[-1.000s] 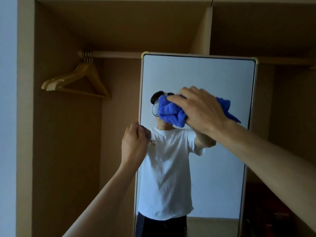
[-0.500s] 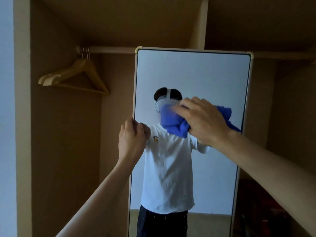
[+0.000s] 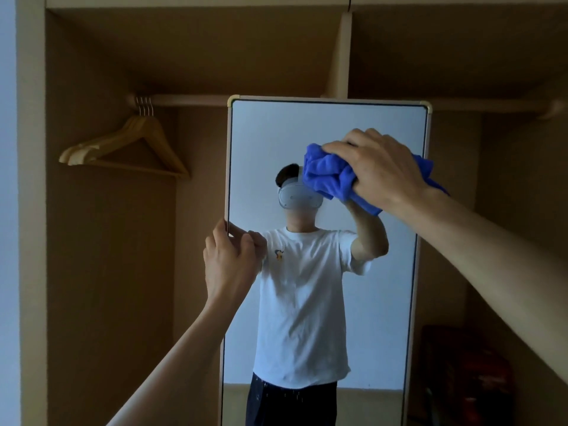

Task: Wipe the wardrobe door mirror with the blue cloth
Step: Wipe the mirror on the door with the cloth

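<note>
Right fingers (image 3: 341,147) gripping blue cloth (image 3: 329,173) near mirror (image 3: 270,142) edge, left fingers (image 3: 219,238) pinching opposite edge

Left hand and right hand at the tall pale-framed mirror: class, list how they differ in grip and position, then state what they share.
The left hand grips the left edge of the tall pale-framed mirror; the right hand holds a crumpled blue cloth. The left hand sits at mid-height; the right hand is higher, near the upper right corner. Both are bare and reach up to the same mirror.
</note>
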The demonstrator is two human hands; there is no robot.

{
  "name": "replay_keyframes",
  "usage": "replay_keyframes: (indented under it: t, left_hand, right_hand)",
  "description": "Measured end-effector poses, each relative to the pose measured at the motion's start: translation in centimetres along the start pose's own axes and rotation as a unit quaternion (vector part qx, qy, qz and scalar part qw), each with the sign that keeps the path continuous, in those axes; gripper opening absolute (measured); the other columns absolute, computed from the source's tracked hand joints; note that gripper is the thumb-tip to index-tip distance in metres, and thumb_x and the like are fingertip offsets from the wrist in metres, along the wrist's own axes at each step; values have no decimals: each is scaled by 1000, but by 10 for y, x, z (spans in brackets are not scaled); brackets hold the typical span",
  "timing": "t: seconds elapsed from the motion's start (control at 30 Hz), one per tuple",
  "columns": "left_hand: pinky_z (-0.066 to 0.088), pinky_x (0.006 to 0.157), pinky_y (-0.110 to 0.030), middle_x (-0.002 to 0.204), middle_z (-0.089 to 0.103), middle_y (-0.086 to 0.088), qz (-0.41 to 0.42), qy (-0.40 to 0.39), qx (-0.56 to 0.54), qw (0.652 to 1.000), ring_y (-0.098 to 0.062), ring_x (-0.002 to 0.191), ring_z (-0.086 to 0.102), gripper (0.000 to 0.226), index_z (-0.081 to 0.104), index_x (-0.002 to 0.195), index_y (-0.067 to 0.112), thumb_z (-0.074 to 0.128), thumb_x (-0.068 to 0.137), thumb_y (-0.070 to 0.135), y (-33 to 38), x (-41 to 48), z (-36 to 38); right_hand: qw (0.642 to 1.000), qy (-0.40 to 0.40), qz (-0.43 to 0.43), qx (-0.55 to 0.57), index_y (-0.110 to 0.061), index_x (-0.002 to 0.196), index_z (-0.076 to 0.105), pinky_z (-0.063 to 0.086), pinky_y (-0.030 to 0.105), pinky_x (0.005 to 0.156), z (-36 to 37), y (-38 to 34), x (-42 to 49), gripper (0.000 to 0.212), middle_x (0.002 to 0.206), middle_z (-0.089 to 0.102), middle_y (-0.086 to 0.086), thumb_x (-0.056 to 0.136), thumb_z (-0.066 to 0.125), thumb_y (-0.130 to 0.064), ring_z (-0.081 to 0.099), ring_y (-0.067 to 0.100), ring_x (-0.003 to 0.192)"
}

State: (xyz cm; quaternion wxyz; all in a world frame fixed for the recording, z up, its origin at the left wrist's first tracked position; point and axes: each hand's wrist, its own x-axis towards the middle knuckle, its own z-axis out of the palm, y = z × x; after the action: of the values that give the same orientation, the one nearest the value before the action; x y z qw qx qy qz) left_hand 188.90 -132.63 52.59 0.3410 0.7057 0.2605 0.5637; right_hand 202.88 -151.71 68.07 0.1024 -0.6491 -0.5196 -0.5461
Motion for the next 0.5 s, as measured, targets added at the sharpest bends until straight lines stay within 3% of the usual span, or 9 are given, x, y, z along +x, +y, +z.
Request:
replay_keyframes:
  t: [0.3,0.37,0.43,0.5]
  left_hand:
    - [45,107,-56,149,42,-9,-9,10,10,1000,-31,134,44,64,31,154,21,57,98,37,2,-5,4]
    - [46,106,-56,149,42,-9,-8,9,9,1000,-31,133,46,64,31,153,22,58,98,38,3,-6,4]
    - [47,106,-56,149,42,-8,-7,10,11,1000,-31,134,46,64,31,153,22,59,98,38,3,-7,4]
    - [46,107,-55,152,41,-9,-5,11,18,1000,-30,136,44,68,28,156,21,59,98,39,4,-8,3]
  right_hand:
    - [997,-42,-47,38,-16,125,65,47,48,83,16,-16,-51,32,110,65,5,94,56,-16,58,29,94]
    - [996,-63,-61,30,-17,127,64,45,42,85,21,-22,-68,35,112,64,4,93,55,-15,57,26,96]
    - [994,-78,-69,28,-14,122,66,35,27,81,25,-25,-79,31,107,65,3,92,57,-13,58,23,91]
    - [993,-84,-69,34,-12,122,66,32,26,79,25,-24,-81,31,106,65,5,93,55,-11,58,23,90]
